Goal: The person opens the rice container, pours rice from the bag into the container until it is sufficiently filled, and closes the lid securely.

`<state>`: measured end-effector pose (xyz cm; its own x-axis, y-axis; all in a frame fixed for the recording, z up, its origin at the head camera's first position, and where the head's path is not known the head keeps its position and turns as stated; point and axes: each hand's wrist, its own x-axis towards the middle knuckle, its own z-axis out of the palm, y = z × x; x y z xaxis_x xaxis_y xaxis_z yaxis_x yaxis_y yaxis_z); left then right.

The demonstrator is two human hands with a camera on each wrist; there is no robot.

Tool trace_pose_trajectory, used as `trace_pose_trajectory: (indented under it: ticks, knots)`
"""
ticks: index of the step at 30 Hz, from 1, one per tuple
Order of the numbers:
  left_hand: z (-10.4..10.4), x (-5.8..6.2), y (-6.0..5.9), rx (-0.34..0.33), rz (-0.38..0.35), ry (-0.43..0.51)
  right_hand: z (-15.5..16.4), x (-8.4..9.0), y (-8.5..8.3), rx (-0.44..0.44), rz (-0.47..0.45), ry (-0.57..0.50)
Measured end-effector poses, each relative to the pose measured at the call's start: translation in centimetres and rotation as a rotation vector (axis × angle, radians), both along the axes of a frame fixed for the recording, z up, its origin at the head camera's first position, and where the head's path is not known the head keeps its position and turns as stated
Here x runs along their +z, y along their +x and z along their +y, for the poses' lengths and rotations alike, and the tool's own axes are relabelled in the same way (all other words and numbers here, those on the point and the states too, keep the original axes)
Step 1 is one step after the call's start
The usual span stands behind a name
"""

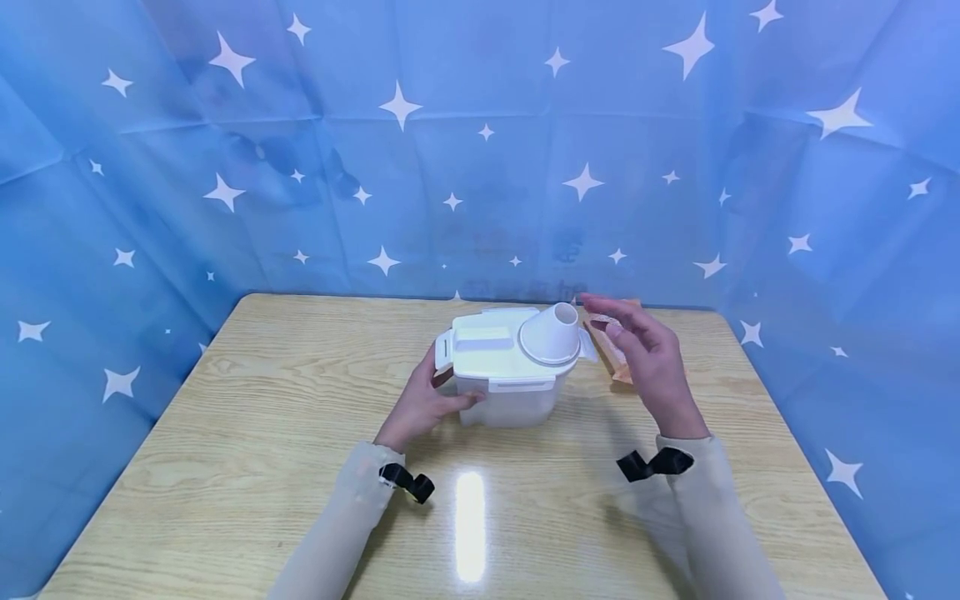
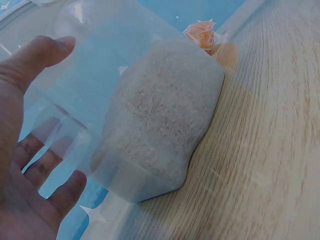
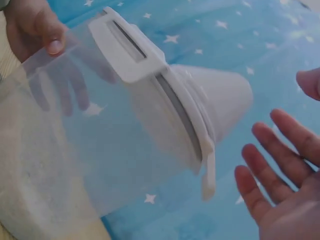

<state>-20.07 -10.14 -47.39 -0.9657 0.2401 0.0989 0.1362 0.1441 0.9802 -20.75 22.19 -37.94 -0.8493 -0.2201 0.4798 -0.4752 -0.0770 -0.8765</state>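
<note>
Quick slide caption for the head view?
Left hand holds a lidded clear container; open right hand hovers beside its white funnel.

We've got a clear, smooth plastic container (image 1: 510, 400) with a matt white plastic lid (image 1: 498, 346) and funnel (image 1: 552, 333), grainy stuff inside, on a glossy wood-grain table (image 1: 262, 433). The starry blue backdrop (image 1: 300, 167) looks like creased cloth.

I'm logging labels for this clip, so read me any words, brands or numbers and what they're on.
None can be read.
Orange packet behind the clear plastic container with the white lid: print too blurred to read.
Blue star-patterned cloth: faint dark marks, not legible.
</note>
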Motion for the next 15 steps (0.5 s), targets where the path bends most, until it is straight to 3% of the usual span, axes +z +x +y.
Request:
trace_pose_trajectory:
  ticks: [8,15]
  knots:
    - [0.2,0.0,0.0,-0.012,0.018,0.010,2.0,-2.1,-1.7,0.178,-0.177,-0.129]
    - [0.0,-0.3,0.0,-0.005,0.014,-0.007,2.7,-4.2,-2.9,0.283,-0.324,-0.143]
